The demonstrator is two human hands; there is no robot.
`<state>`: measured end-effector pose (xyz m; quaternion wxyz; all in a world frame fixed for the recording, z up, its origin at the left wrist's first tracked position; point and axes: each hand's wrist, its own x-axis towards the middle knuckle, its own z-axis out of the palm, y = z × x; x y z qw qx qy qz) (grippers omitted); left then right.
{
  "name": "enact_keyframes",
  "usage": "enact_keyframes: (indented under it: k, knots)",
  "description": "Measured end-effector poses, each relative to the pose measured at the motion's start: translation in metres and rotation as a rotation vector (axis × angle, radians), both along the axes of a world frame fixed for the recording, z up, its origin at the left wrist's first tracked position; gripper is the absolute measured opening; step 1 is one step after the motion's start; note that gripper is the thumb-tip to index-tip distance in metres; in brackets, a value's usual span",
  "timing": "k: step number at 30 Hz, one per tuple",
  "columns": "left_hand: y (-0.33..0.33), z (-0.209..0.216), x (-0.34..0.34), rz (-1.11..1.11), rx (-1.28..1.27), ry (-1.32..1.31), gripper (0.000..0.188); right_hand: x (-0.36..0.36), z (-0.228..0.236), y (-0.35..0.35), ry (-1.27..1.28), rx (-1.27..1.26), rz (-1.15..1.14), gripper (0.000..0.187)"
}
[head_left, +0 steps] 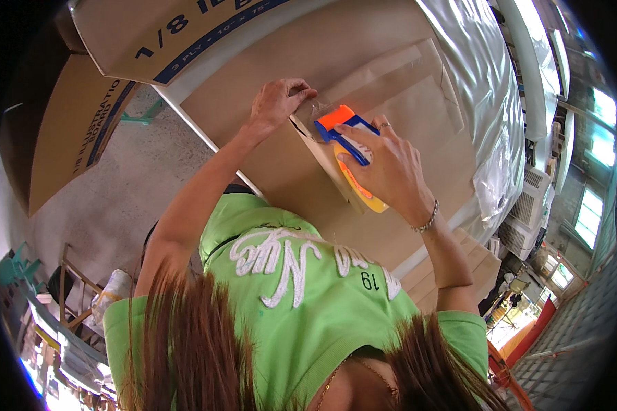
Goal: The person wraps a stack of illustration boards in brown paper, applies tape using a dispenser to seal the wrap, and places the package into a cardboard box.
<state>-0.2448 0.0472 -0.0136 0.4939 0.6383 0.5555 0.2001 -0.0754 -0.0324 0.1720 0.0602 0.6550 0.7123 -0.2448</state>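
Observation:
My right hand (391, 161) is wrapped round a blue and orange tape dispenser (353, 144) with yellow on its lower part. The dispenser's orange front rests at the near left edge of a flat brown cardboard package (397, 89). My left hand (277, 106) is closed in a pinch just left of the dispenser. Between its fingertips and the dispenser shows a glint of clear tape (320, 108); the pinched end itself is hard to make out. At the package's near edge, a dark gap (301, 129) shows beneath the brown flap.
Large printed cardboard boxes (127, 38) stand at the upper left. Shiny clear plastic sheeting (469, 75) lies along the table's far right. Brown sheet material (236, 113) covers the tabletop. A green stool (140, 116) stands on the concrete floor at left.

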Motion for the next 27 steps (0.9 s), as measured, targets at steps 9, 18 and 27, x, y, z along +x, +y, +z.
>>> enact_keyframes:
  k: [9, 18, 27]
  knots:
    - [-0.015, 0.002, -0.004, 0.03, 0.377, 0.315, 0.062, 0.002, -0.009, 0.01, -0.016, 0.004, 0.07, 0.036]
    - [-0.164, -0.021, 0.093, 0.549, 0.346, -0.055, 0.065, 0.012, -0.017, 0.01, 0.056, 0.056, 0.165, 0.042]
    - [-0.164, -0.013, 0.141, 0.838, 0.298, -0.438, 0.066, 0.02, -0.031, 0.046, 0.178, -0.211, 0.355, 0.051]
